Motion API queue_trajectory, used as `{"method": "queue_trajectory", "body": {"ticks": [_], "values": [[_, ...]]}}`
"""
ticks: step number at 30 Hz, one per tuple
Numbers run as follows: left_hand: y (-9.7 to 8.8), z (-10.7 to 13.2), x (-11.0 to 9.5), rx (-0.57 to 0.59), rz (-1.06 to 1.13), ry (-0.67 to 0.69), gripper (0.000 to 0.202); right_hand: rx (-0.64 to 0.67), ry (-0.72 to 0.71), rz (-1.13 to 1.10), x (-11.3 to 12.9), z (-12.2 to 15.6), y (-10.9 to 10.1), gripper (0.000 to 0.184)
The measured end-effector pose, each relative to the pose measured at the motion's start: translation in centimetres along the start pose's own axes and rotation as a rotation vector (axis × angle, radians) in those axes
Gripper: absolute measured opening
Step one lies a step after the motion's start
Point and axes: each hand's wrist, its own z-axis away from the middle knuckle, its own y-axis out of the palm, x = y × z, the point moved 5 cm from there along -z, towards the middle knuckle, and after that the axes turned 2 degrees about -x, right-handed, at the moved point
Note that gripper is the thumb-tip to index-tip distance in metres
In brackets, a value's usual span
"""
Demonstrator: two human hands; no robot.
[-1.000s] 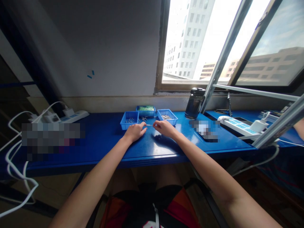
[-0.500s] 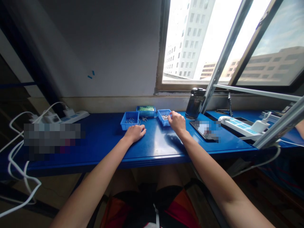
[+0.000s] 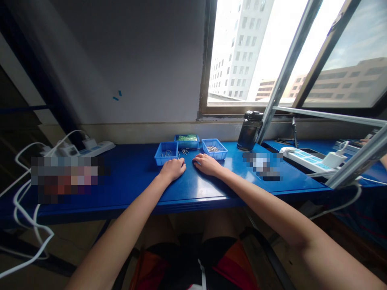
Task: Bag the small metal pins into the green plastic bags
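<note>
My left hand (image 3: 173, 169) rests on the blue table, close to the front right corner of a blue plastic bin (image 3: 160, 160) with a few small metal pieces inside. Its fingers are curled; whatever they hold is hidden. Just left of a second blue bin (image 3: 222, 154) is my right hand (image 3: 207, 164), low over the table with bent, closed fingers. I cannot make out anything in them. That second bin contains many small metal pieces (image 3: 214, 149). Between and beyond the hands lie several loose slender metal pieces (image 3: 185, 152).
A third blue bin (image 3: 188, 144) holding green packets (image 3: 186, 138) stands at the back. To the right are a black bottle (image 3: 249, 131), a blurred-out device and a power strip (image 3: 308, 159) behind a metal post. Another power strip (image 3: 96, 149) and white cables are at left.
My right hand has come away from the right-hand bin and moved left and slightly toward me, nearer my left hand. My left hand has stayed almost in place.
</note>
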Motion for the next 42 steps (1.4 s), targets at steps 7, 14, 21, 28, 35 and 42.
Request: {"method": "queue_trajectory", "body": {"ticks": [7, 14, 21, 28, 35, 42], "values": [[0.2, -0.1, 0.1, 0.002, -0.025, -0.014, 0.029, 0.105, -0.021, 0.084, 0.8, -4.0, 0.4, 0.042], [0.0, 0.1, 0.0, 0.010, 0.001, -0.008, 0.027, 0.083, 0.326, 0.167, 0.3, -6.8, 0.8, 0.036], [0.0, 0.1, -0.1, 0.007, 0.007, 0.002, 0.026, 0.102, 0.414, 0.169, -1.0, -7.4, 1.8, 0.038], [-0.1, 0.1, -0.2, -0.002, -0.004, 0.016, 0.026, 0.085, 0.398, 0.183, -1.2, -7.5, 1.7, 0.039], [0.0, 0.2, -0.1, 0.019, -0.003, 0.006, 0.027, 0.120, 0.309, 0.174, -0.9, -6.9, 0.7, 0.034], [0.3, 0.0, 0.0, -0.002, -0.015, 0.027, 0.027, 0.130, 0.180, 0.156, 0.3, -4.6, -0.1, 0.030]]}}
